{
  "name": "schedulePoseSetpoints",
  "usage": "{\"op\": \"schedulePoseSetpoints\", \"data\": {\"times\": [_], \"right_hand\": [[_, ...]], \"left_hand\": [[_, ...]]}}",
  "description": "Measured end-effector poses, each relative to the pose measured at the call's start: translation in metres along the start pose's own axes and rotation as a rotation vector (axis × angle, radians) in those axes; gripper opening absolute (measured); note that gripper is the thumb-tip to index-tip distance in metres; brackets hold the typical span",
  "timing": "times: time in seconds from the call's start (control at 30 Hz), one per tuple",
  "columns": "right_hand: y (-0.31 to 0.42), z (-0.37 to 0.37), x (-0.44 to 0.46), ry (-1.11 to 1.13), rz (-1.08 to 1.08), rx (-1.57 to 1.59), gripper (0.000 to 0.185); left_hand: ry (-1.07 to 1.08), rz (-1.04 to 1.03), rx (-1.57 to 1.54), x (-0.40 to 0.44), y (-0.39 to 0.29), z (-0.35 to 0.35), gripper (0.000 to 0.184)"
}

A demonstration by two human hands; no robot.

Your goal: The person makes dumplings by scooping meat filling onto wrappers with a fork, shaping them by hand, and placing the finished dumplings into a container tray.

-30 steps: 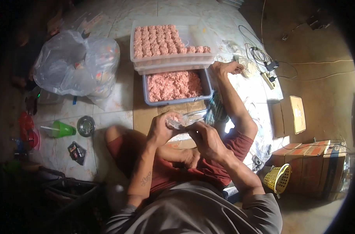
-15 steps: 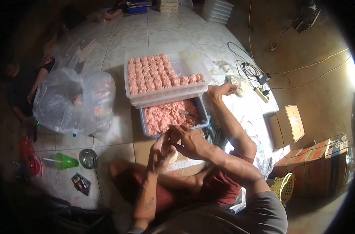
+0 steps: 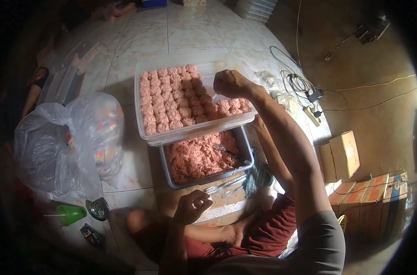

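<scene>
A clear tray [image 3: 149,136] holds rows of pink meat balls [image 3: 167,101]. Over its right part, above the gap in the rows, is my right hand [image 3: 231,84], fingers closed; whatever they hold is hidden. My left hand [image 3: 192,206] is near my lap, its fingers curled, close to some forks [image 3: 227,183] on cardboard. Between the hands stands a blue-grey tub [image 3: 172,182] of pink minced meat [image 3: 199,158], with a dark-handled utensil [image 3: 224,149] lying in the meat. The clear tray overlaps the tub's far edge.
A large plastic bag [image 3: 71,146] stands at the left, with a green cup [image 3: 71,214] and a round glass dish [image 3: 98,209] below it. Cables and a power strip [image 3: 312,116] lie at the right, above cardboard boxes [image 3: 369,197]. Another person [image 3: 36,89] is at the far left.
My hands have separated. My right hand has moved forward over the clear tray, while my left stays near my lap. The utensil now lies in the meat, and the view has shifted.
</scene>
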State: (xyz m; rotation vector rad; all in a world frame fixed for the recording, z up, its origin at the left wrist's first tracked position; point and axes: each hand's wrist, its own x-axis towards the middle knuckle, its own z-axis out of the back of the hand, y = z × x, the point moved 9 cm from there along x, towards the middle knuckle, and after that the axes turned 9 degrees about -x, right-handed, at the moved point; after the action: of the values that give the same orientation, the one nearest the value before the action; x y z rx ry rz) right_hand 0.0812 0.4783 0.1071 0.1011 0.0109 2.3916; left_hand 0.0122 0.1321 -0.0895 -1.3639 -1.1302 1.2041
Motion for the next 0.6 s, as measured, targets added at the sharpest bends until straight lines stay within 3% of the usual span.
{"op": "schedulePoseSetpoints", "data": {"times": [0.07, 0.1, 0.23, 0.33, 0.37, 0.4, 0.47, 0.53, 0.6], "right_hand": [[0.005, -0.036, 0.005, 0.281, 0.105, 0.090, 0.039], [0.004, -0.034, 0.001, 0.239, -0.017, 0.194, 0.045], [0.011, -0.023, -0.014, 0.294, -0.140, 0.184, 0.047], [0.008, 0.014, -0.031, 0.111, -0.115, 0.186, 0.042], [0.003, 0.035, -0.041, -0.107, -0.130, 0.219, 0.037], [-0.001, 0.053, -0.058, -0.317, -0.144, 0.252, 0.032], [0.017, 0.083, -0.095, -0.253, -0.201, 0.311, 0.022], [0.032, 0.071, -0.124, -0.196, -0.044, 0.026, 0.026], [0.065, 0.064, -0.155, -0.268, -0.085, -0.076, 0.024]], "left_hand": [[-0.003, 0.030, 0.007, 0.000, -0.003, 0.004, 0.026], [0.005, 0.043, 0.018, 0.000, -0.005, 0.006, 0.027], [0.025, 0.055, 0.050, -0.001, 0.001, 0.002, 0.028], [0.055, 0.082, 0.052, -0.002, 0.008, -0.003, 0.027], [0.038, 0.035, -0.035, 0.000, 0.013, -0.003, 0.024], [0.014, 0.091, 0.102, -0.003, 0.027, -0.002, 0.022], [-0.032, 0.064, 0.073, -0.004, 0.058, 0.004, 0.019], [-0.045, 0.120, 0.077, -0.006, 0.045, 0.003, 0.017], [-0.062, 0.153, 0.088, -0.008, 0.041, -0.001, 0.016]]}}
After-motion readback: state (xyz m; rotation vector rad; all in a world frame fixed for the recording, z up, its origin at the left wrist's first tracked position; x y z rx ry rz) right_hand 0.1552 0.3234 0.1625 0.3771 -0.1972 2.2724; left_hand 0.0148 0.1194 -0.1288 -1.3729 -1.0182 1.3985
